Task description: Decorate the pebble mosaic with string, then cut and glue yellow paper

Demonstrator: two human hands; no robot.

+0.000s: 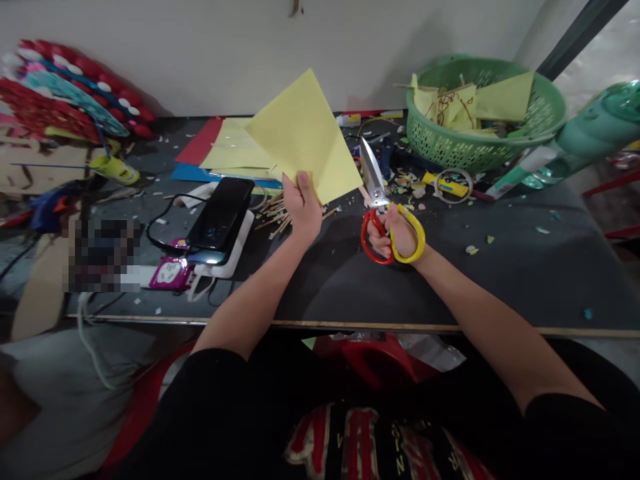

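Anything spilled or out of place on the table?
Yes: small scraps lie scattered over the dark table, thickest near the green basket, and loose thin sticks lie in a messy pile beside the left hand. Looks untidy; no damage stands out.

I see the yellow sheet point(305, 127) as smooth matt paper; scissors point(380, 200): shiny metal blades point(372, 173), plastic handles point(419, 235); basket point(450, 148): plastic; phone point(220, 215): glossy front; surface point(345, 287): mostly matt.

Room on the table point(340, 290) this side of the scissors point(379, 201)
Basket point(450, 145) and bottle point(587, 137) block the back right, phone point(220, 215) the left.
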